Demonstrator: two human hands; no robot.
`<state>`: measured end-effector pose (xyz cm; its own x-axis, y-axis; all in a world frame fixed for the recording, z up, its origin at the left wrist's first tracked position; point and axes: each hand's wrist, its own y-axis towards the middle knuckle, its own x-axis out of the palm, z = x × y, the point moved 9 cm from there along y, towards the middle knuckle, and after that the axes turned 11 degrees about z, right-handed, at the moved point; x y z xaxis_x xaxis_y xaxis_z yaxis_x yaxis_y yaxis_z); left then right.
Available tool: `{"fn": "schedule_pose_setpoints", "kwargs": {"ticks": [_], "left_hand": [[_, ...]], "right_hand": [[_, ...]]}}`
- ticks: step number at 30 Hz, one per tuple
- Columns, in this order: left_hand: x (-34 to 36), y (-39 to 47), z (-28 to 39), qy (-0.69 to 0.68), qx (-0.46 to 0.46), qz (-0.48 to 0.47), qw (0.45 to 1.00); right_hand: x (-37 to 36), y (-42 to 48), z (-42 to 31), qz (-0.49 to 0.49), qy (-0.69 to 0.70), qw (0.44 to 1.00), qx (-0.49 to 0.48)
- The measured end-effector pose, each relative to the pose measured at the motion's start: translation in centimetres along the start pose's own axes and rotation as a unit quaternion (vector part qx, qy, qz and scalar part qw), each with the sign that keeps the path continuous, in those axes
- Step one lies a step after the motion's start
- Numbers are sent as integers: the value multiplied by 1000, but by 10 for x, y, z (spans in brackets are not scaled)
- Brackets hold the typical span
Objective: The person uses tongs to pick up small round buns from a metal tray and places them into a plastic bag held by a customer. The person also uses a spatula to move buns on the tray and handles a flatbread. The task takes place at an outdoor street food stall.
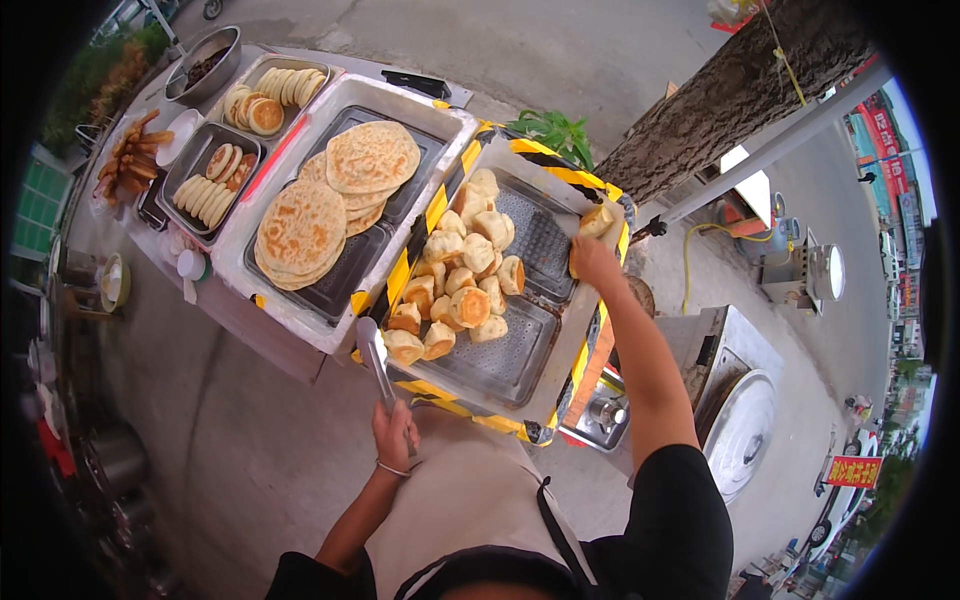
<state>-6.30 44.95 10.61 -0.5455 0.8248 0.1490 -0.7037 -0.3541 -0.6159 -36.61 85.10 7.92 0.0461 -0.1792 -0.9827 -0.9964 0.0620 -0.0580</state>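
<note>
My left hand (393, 433) grips a pair of metal tongs (379, 366) in front of my apron, their tip beside the near left corner of an insulated box (476, 409) edged in yellow and black tape. Inside that box, golden-bottomed buns (470, 306) lie heaped on the left part of perforated metal trays (517, 352). At the box's right wall, my right hand (596, 262) is closed around a bun (574, 262), of which only an edge shows; its fingertips are mostly hidden. Another browned bun (596, 222) sits just beyond the hand, against it.
A white foam box (351, 90) with stacked flatbreads (304, 232) adjoins on the left. Beyond are trays of pale buns (204, 201), fried dough sticks (135, 154) and a metal bowl (217, 75). A tree trunk (720, 97) and a lidded cooker (742, 427) stand on the right.
</note>
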Motion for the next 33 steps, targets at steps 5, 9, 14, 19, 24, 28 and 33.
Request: {"fn": "schedule_pose_setpoints", "kwargs": {"ticks": [5, 9, 14, 19, 24, 28, 33], "left_hand": [[-14, 19, -2, -31, 10, 8, 999], [-5, 29, 11, -43, 9, -12, 999], [-11, 34, 20, -9, 10, -21, 1000], [-24, 37, 21, -7, 14, -11, 1000], [-25, 43, 18, -36, 2, -8, 999], [-23, 43, 20, -31, -1, -5, 999], [-18, 40, 23, -10, -2, -6, 1000]], "right_hand": [[-39, -89, -29, -43, 17, 998, -37], [-59, -66, -30, -28, 6, 999, -28], [-45, -16, -59, 25, 62, 997, -47], [-35, -45, -64, -63, -17, 997, -52], [-70, -76, -32, -86, -36, 993, -75], [-66, -26, -27, -12, 64, 997, -47], [-21, 42, -21, 67, 44, 997, -21]]}}
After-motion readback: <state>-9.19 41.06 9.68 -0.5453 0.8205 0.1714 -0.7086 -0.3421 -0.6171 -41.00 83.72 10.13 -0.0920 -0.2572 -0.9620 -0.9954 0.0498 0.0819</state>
